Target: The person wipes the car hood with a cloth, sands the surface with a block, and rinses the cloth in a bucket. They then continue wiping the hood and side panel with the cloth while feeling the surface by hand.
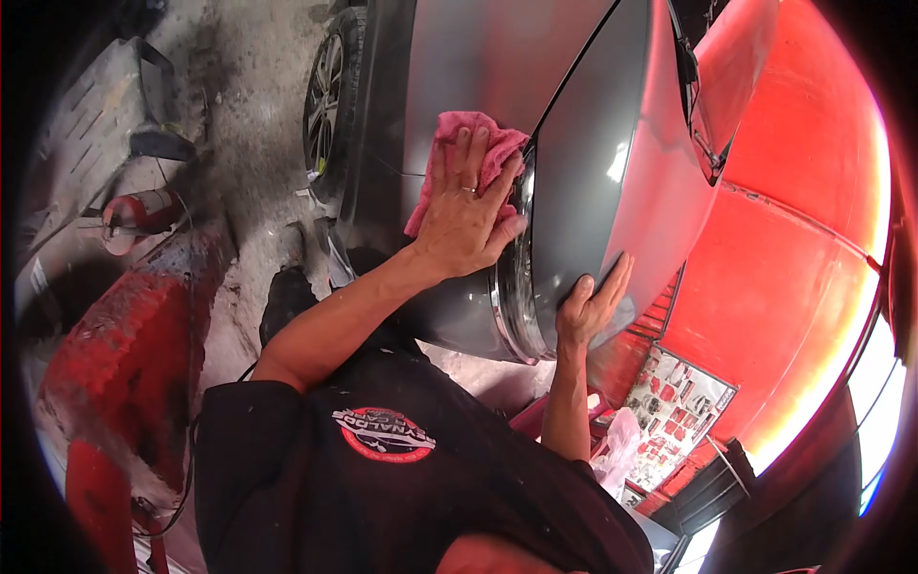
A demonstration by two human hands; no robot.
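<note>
My left hand [465, 215] presses a crumpled pink cloth [447, 143] against the grey side panel of a car [469, 57]. Its fingers lie over the cloth, and a ring shows on one of them. Just right of that hand, a glossy dark lamp-like strip [516, 297] runs along the panel's corner. My right hand [595, 304] rests bare on the car's broad upper panel [583, 191], fingers stretched out and thumb apart. Red reflections cover part of this panel. A seam separates the two panels.
The car's wheel [330, 100] stands at upper left. Left of me are a red fire extinguisher [143, 212], a rough red block-like object [134, 344] and a hanging cable. A red wall [765, 306] and a poster [674, 407] are at right.
</note>
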